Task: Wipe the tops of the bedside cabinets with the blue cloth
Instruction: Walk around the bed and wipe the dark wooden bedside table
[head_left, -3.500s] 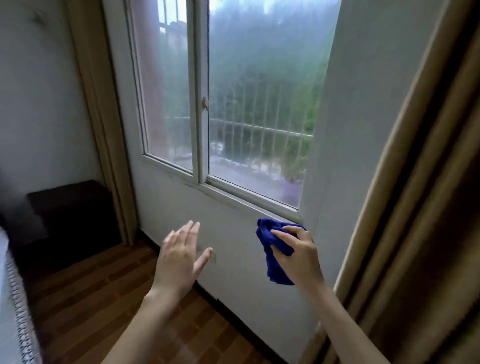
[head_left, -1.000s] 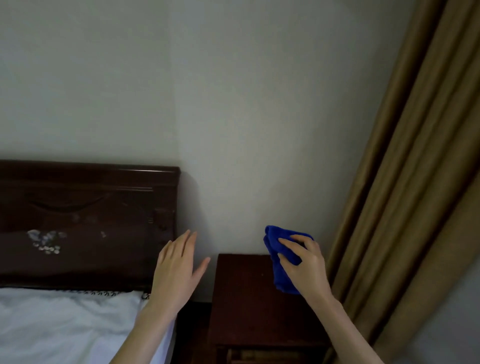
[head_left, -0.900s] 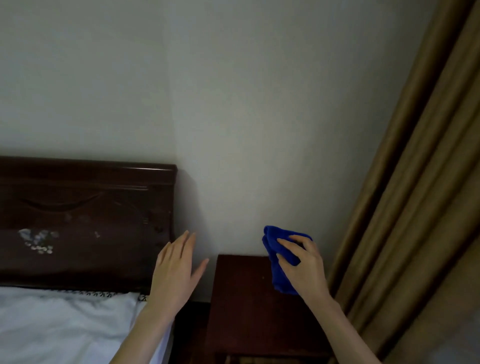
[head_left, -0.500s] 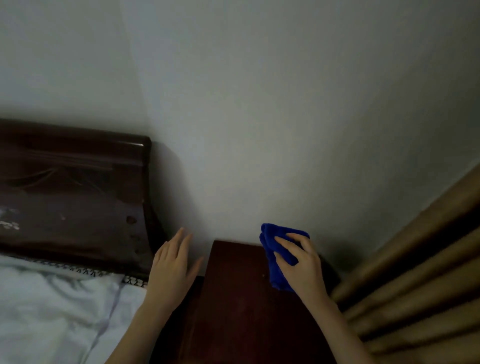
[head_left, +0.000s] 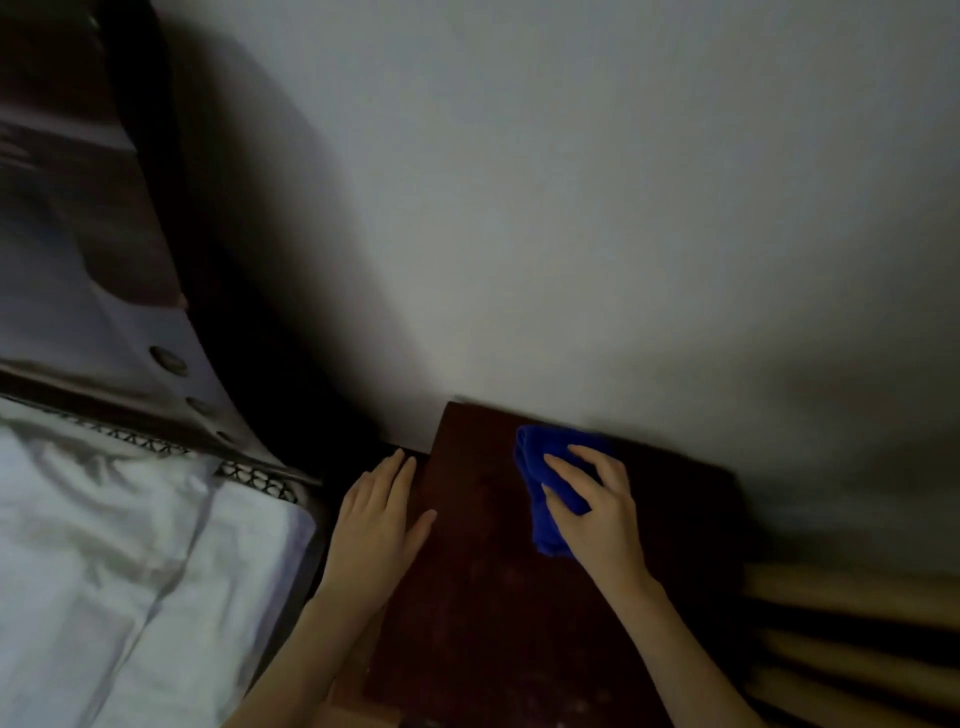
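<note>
Wood top, bedside cabinet (head_left: 493, 597): dark red-brown, dimly lit; near edge runs under both forearms.
Bed sheet (head_left: 130, 545): white, left of cabinet w/ a dark gap between.
Left hand (head_left: 376, 525): grip apart, fingers straight, lying flat at cabinet's left edge, thumb reaching over the top. Holds nothing.
Right hand (head_left: 597, 509): grip clamped on the cloth, fingers spread and curled over the bunch.
Blue cloth (head_left: 537, 457): bunched under right hand, at back-centre of the top, near the wall. Touching the wood or just off it? Can't tell.
Step (my read): first wipe on this cabinet, about to start.
Doing it well: spread cloth flatter under the palm, not a ball; even pressure; begin along the back edge, sweep side to side, overlap passes, work toward front incl. corners. Left hand steadies the edge, so keep it out of the wipe path.
Curtain (head_left: 857, 623): tan folds just right of cabinet; don't snag the cloth there.
Wall (head_left: 571, 234): pale, plain, directly behind.
Headboard (head_left: 130, 291): dark, glossy, far left.
</note>
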